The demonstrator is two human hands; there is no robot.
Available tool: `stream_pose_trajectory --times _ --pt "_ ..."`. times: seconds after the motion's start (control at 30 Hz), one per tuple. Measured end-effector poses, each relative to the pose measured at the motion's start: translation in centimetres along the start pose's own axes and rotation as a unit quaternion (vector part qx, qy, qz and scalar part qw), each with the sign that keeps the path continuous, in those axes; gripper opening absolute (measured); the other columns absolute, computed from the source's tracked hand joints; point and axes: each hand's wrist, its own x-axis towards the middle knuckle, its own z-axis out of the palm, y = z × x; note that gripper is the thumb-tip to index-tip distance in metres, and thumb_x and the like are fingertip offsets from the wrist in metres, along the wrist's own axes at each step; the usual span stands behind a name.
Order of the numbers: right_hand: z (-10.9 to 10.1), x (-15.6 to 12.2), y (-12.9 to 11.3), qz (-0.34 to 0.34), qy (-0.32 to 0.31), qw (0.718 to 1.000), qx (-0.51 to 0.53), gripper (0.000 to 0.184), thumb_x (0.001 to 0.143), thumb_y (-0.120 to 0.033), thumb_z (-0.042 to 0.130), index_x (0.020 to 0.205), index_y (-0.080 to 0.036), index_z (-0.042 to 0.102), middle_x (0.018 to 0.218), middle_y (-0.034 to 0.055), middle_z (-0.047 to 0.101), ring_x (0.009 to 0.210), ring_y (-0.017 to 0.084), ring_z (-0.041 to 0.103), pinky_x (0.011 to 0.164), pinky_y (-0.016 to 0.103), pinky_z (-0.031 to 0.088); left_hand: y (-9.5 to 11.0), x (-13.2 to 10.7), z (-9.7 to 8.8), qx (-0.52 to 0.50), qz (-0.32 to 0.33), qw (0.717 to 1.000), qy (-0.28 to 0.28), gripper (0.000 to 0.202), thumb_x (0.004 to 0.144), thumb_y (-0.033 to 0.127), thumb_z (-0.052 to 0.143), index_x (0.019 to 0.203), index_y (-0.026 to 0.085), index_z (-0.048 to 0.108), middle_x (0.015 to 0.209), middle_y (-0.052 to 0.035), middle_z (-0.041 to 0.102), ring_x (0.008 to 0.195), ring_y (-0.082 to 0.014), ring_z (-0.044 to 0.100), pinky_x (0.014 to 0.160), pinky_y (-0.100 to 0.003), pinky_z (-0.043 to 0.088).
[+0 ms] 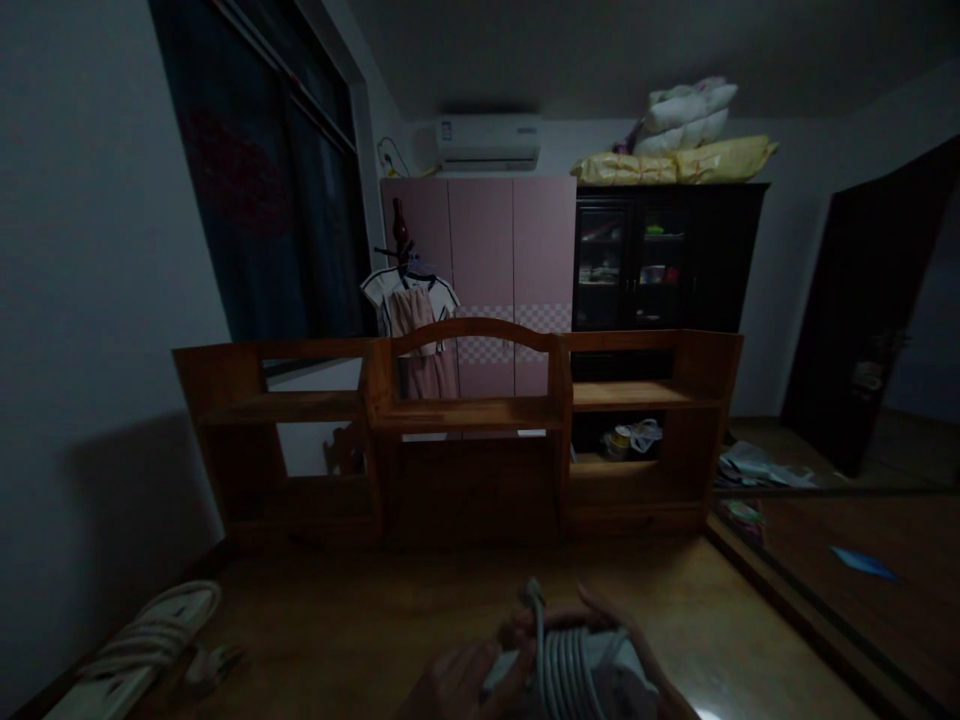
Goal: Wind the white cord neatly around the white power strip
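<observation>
At the bottom of the head view, a light-grey cord [568,665] is wound in several turns around a pale block [621,655], whose kind is too dim to make out. One end of the cord stands up above the turns. My left hand [457,680] is closed at the left side of the bundle, its fingers at the cord. Around the far and right side curls my right hand [637,635], holding the pale block. To the far left, a white power strip [127,670] lies wrapped in its own cord, with a plug [208,665] beside it.
A wooden shelf unit [469,415] stands across the back of the wooden tabletop [360,610]. Behind it are a pink wardrobe [484,240], a dark cabinet [720,250] and a coat stand with clothes [412,300]. A wall [97,400] borders the left side.
</observation>
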Motion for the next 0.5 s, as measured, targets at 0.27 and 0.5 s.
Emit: stream_pose_trajectory --times 0.27,0.5 --pt "0.3 0.3 -0.4 0.060 -0.005 0.982 0.179 0.052 0.075 -0.058 0.059 0.101 -0.016 0.076 0.111 0.0144 0.069 0.107 0.033 0.061 0.098 0.046 0.041 -0.4 0.0 -0.8 -0.039 -0.020 0.997 -0.070 0.055 0.099 0.026 0.023 0.151 0.015 0.015 0.084 -0.0111 0.068 0.069 -0.0207 0.066 0.057 -0.029 0.054" --pt "-1.6 1.2 -0.6 -0.057 0.074 0.995 0.040 0.029 0.071 -0.044 0.072 0.078 -0.016 0.076 0.095 0.0126 0.070 0.092 0.028 0.062 0.086 0.039 0.046 -0.1 -0.2 -0.3 -0.060 -0.080 0.989 -0.105 0.072 0.089 0.031 0.046 0.151 0.016 0.014 0.090 -0.0118 0.068 0.073 -0.0235 0.066 0.061 -0.031 0.055"
